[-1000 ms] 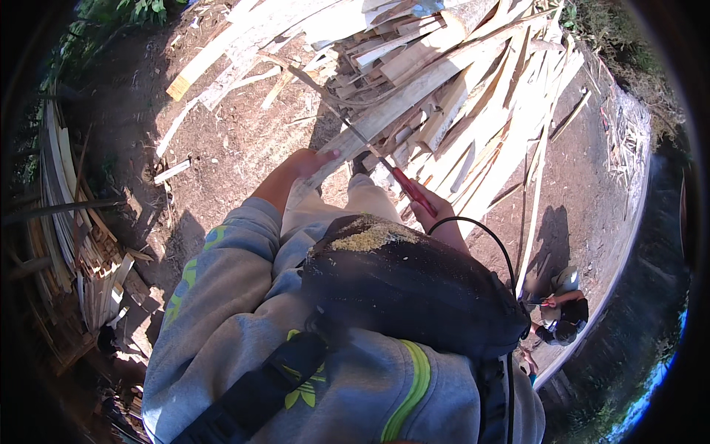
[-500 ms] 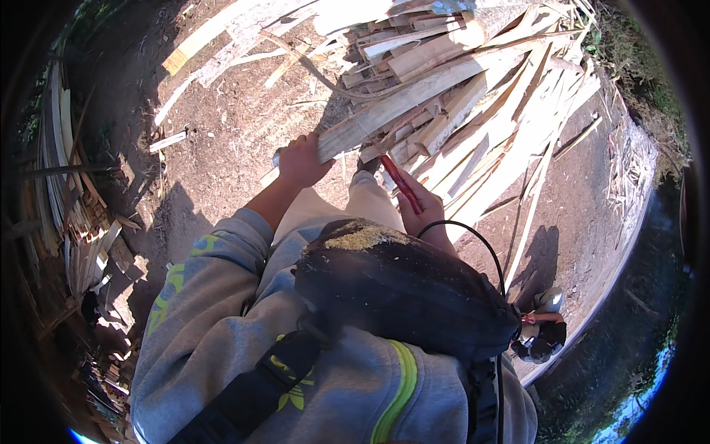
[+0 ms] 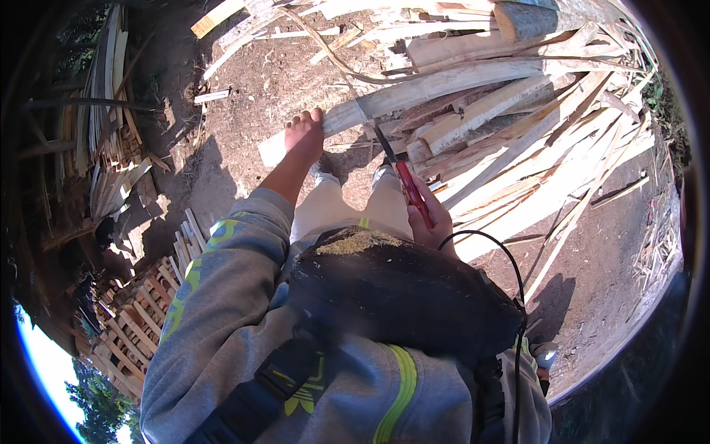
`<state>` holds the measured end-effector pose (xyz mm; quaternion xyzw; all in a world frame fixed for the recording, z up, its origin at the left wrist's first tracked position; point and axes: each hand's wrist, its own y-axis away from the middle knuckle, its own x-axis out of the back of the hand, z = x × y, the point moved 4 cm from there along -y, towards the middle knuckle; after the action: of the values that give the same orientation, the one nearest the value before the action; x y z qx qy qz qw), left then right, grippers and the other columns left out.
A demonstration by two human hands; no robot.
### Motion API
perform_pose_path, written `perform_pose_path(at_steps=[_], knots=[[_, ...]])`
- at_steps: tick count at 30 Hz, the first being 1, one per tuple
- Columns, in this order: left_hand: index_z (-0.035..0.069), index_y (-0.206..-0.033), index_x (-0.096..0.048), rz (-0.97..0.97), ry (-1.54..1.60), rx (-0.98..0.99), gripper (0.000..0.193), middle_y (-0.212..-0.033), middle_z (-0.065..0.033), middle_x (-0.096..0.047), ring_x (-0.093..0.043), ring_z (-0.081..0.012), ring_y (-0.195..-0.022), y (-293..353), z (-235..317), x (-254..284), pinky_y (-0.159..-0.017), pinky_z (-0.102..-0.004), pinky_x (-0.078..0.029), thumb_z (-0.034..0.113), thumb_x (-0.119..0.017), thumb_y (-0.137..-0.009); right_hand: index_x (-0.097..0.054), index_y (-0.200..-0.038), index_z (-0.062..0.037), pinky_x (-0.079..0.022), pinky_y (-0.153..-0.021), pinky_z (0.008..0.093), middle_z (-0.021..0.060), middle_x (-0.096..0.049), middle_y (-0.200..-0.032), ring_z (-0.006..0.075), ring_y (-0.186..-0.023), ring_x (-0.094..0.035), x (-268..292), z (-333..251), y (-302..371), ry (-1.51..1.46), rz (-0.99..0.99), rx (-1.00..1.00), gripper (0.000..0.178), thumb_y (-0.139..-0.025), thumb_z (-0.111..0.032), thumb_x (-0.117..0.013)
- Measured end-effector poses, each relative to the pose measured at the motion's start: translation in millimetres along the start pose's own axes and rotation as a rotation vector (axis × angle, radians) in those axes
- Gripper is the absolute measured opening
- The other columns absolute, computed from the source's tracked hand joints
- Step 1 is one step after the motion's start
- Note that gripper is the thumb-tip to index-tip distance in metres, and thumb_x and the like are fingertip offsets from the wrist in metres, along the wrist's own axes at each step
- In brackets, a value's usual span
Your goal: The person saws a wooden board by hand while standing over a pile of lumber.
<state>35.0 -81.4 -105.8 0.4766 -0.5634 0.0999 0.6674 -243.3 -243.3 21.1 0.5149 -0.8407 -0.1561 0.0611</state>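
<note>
A long pale wooden plank (image 3: pixel 436 86) slants from the stack toward me, its cut end (image 3: pixel 272 150) at the left. My left hand (image 3: pixel 305 139) grips the plank near that end, fingers closed over its far edge. Closed round the red handle of a long, narrow-bladed tool (image 3: pixel 416 194) is my right hand (image 3: pixel 433 220). The blade (image 3: pixel 384 143) is dark by the handle and brighter toward the tip. It reaches up across the plank, to the right of my left hand. Whether its edge has teeth, and whether it touches the wood, I cannot tell.
Loose boards and slabs (image 3: pixel 510 174) pile up at the right, with a log (image 3: pixel 529 21) above. Stacked slats (image 3: pixel 133 333) and leaning boards (image 3: pixel 107 74) stand at the left. A dark bag (image 3: pixel 399 288) dusted with sawdust hangs at my front. Part of another person (image 3: pixel 546 355) shows lower right.
The tool's blade, barely visible before, now shows stretched across the plank. My view has shifted, and the other person at the right has mostly left it. Both hands keep their holds.
</note>
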Motion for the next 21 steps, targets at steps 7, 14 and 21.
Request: perform_pose_path(at_steps=[7, 14, 21], knots=[[0.012, -0.135, -0.051, 0.079, -0.013, 0.006, 0.042, -0.125, -0.0175, -0.066, -0.067, -0.0381, -0.120, 1, 9, -1, -0.102, -0.0533, -0.053, 0.010, -0.064, -0.095, -0.044, -0.160, 0.0015, -0.044, -0.116, 0.0325, 0.0173, -0.062, -0.152, 0.0219, -0.139, -0.060, -20, 10, -65, -0.089, 0.042, -0.120, 0.054, -0.106, -0.001, -0.054], [0.010, -0.136, -0.050, 0.146, 0.087, 0.021, 0.047, -0.124, -0.0198, -0.064, -0.065, -0.0406, -0.122, 8, -1, -12, -0.106, -0.0584, -0.049, 0.005, -0.066, -0.091, -0.041, -0.161, 0.0031, -0.046, -0.114, 0.0317, 0.0163, -0.060, -0.154, 0.0207, -0.140, -0.059, 10, 17, 9, -0.082, 0.054, -0.215, 0.056, -0.107, -0.001, -0.052], [0.011, -0.141, -0.052, 0.053, 0.180, -0.006, 0.057, -0.126, -0.0208, -0.063, -0.063, -0.0418, -0.124, 5, 7, -23, -0.107, -0.0594, -0.046, 0.003, -0.068, -0.087, -0.044, -0.160, 0.0031, -0.045, -0.115, 0.0315, 0.0200, -0.058, -0.156, 0.0231, -0.143, -0.057, -45, 14, -62, -0.062, 0.099, -0.143, 0.055, -0.105, 0.001, -0.053]])
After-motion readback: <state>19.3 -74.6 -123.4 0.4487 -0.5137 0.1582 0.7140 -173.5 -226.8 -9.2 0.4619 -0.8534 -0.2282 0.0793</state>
